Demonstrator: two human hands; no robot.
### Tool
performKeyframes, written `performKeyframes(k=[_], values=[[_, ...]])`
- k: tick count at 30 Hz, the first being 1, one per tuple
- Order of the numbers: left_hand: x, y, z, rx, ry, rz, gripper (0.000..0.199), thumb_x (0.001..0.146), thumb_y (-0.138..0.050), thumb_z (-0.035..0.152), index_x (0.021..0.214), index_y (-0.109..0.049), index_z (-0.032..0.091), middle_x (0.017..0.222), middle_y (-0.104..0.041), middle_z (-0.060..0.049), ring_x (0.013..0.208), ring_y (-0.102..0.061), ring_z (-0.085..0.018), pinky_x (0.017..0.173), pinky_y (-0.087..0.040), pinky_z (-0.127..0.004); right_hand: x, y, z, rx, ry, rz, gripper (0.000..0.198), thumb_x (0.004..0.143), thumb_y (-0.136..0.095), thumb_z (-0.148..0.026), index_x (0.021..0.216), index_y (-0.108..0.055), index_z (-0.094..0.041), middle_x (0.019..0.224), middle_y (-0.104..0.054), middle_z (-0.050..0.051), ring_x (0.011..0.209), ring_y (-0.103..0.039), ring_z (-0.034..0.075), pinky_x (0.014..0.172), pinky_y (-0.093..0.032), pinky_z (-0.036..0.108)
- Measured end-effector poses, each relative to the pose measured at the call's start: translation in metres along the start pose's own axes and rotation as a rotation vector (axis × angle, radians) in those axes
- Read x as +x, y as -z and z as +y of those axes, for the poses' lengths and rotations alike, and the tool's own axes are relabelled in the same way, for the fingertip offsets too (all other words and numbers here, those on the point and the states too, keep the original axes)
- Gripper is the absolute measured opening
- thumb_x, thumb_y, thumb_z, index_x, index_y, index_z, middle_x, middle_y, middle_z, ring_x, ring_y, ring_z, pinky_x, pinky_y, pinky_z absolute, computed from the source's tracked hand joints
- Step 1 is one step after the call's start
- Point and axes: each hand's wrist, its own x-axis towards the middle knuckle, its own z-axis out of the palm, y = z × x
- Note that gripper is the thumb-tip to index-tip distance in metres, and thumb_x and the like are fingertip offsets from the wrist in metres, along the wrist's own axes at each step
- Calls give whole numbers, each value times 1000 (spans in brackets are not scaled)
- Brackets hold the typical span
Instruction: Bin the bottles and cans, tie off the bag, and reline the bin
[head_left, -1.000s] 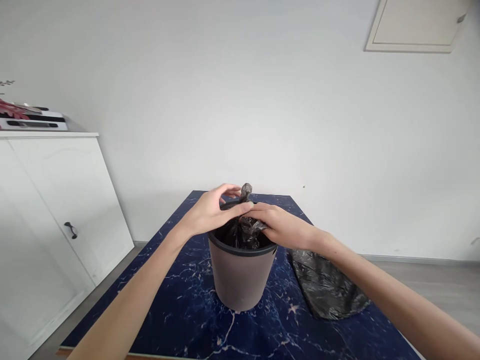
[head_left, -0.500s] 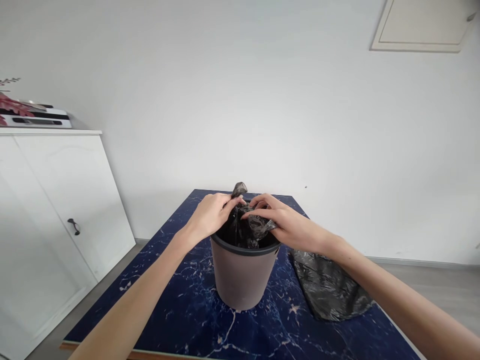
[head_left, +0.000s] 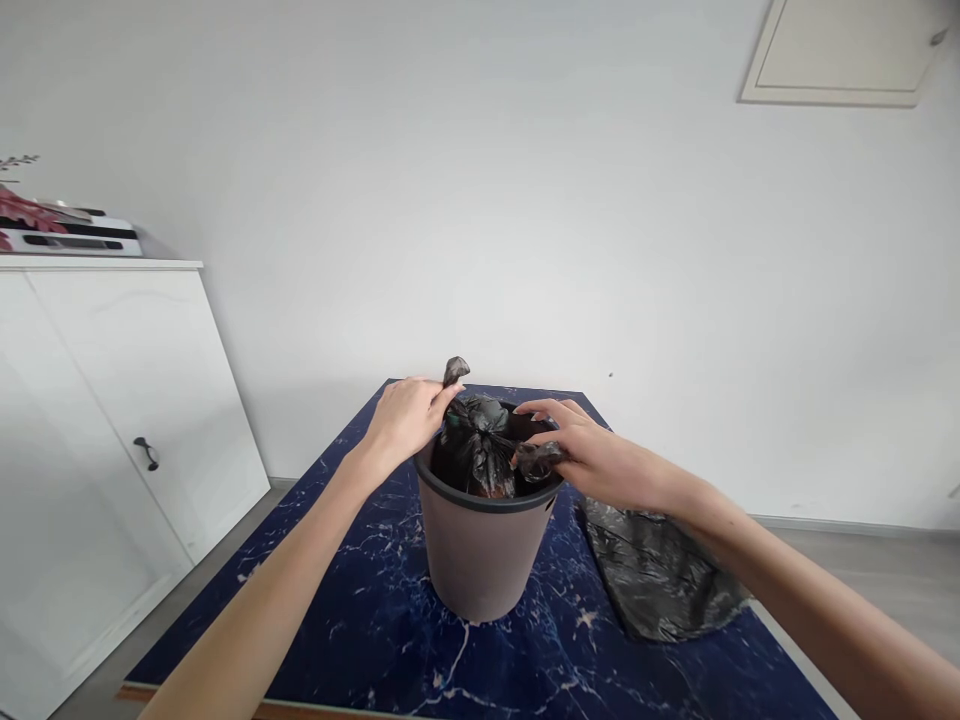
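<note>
1. Waste bin (head_left: 484, 545): a grey tapered bin with a dark rim, standing upright near the middle of the blue marbled counter (head_left: 337, 620). We judge it is set there so that both our hands can reach its mouth from either side.
2. Black bin bag (head_left: 476, 450): bunched inside the bin, its gathered top rising just above the rim. Two tails stick out, one to each side, which we read as the ends of a knot being drawn apart.
3. Left hand (head_left: 401, 420): at the bin's left rim, fingers closed on the left tail (head_left: 454, 369), which pokes up past the fingertips.
4. Right hand (head_left: 592, 455): at the right rim, fingers pinched on the right tail (head_left: 536, 458), the index finger stretched out above it.
5. Spare black bag (head_left: 652, 580): lying flat and crumpled on the counter, just to the right of the bin, under our right forearm.
6. Hidden or unclear: the bag's contents and the bin's inside; whether the knot is complete; the counter's near edge is cut off by the frame.
7. White cabinet (head_left: 112, 420): at the left, well apart, with items on top that are too small to name.
</note>
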Motion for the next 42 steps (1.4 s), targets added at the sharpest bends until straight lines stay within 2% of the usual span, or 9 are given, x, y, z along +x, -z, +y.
performKeyframes(k=[6, 13, 20, 24, 28, 30, 32, 38, 42], values=[[-8, 7, 17, -178, -24, -41, 71, 104, -38, 75, 77, -75, 21, 65, -68, -7, 57, -60, -20, 58, -41, -31, 20, -2, -3, -11, -37, 41, 28, 106, -56, -32, 111, -81, -22, 144, -63, 16, 136, -55, 37, 114, -47, 64], [-12, 9, 27, -224, -31, -42, 66, 106, -41, 69, 73, -74, 22, 75, -76, -8, 72, -70, -25, 66, -48, -33, 58, -9, -30, -190, -234, 20, 43, 101, -64, -57, 112, -72, -17, 103, -77, 15, 104, -72, 36, 87, -53, 46], [-20, 11, 33, -271, -31, -81, 65, 106, -41, 70, 89, -80, 20, 83, -79, -7, 66, -68, -22, 61, -48, -32, 74, -20, -38, -190, -243, -33, 15, 89, -71, -28, 101, -76, -21, 108, -79, 15, 98, -76, 35, 75, -53, 40], [-30, 9, 22, -345, -17, -44, 56, 106, -48, 68, 126, -77, 25, 123, -80, -11, 113, -75, -33, 89, -59, -37, 66, -14, -33, -127, -216, 44, 17, 87, -64, -20, 100, -74, -23, 102, -80, 10, 94, -76, 32, 73, -51, 36], [-51, -2, 6, -448, 61, -20, 80, 104, -57, 67, 172, -28, 37, 178, -34, -11, 162, -36, -39, 121, -48, -53, 59, 0, -30, -50, -188, 198, 18, 93, -55, -19, 104, -70, -23, 105, -79, 7, 95, -74, 26, 75, -49, 33], [-63, -7, 5, -469, 81, -9, 96, 103, -60, 65, 175, -3, 40, 184, -12, -10, 168, -20, -40, 126, -41, -60, 58, 7, -30, -1, -164, 334, 15, 94, -54, -20, 101, -67, -22, 102, -78, 6, 90, -72, 24, 73, -48, 32], [-73, -10, 11, -462, 77, 16, 106, 100, -65, 65, 174, 8, 41, 185, -2, -10, 169, -11, -42, 129, -35, -65, 59, 16, -30, 71, -117, 514, 10, 93, -55, -20, 94, -65, -22, 96, -77, 6, 84, -69, 22, 70, -47, 32], [-93, -17, 41, -390, -93, 311, 112, 90, -78, 66, 171, -5, 40, 183, -3, -13, 168, -10, -43, 130, -33, -66, 68, 48, -5, 258, -81, 1053, 17, 95, -66, -39, 90, -62, -23, 94, -73, 7, 87, -66, 23, 80, -52, 39], [-101, -24, 43, -255, -277, 389, 76, 89, -82, 60, 152, -46, 36, 169, -34, -15, 160, -31, -41, 128, -36, -62, 63, 71, 34, 621, -122, 1288, 28, 89, -75, -47, 98, -65, -22, 100, -72, 6, 93, -68, 23, 85, -56, 42]])
